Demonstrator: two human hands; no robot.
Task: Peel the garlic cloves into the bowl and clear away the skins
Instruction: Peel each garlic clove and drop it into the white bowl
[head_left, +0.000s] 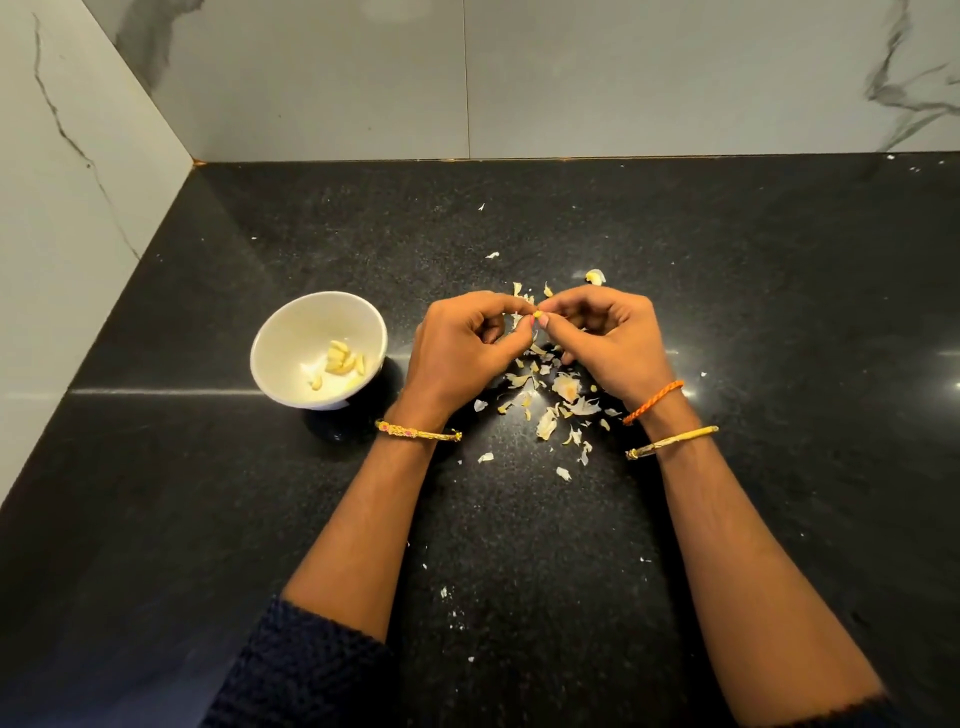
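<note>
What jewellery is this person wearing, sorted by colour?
Gold bangles: 2, one on the left wrist, one on the right wrist
Orange thread band: 1, right wrist
Total: 3

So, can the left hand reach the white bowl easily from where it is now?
Probably yes. The left hand pinches the garlic clove, the bowl stands just to its left, and nothing lies between them.
</note>
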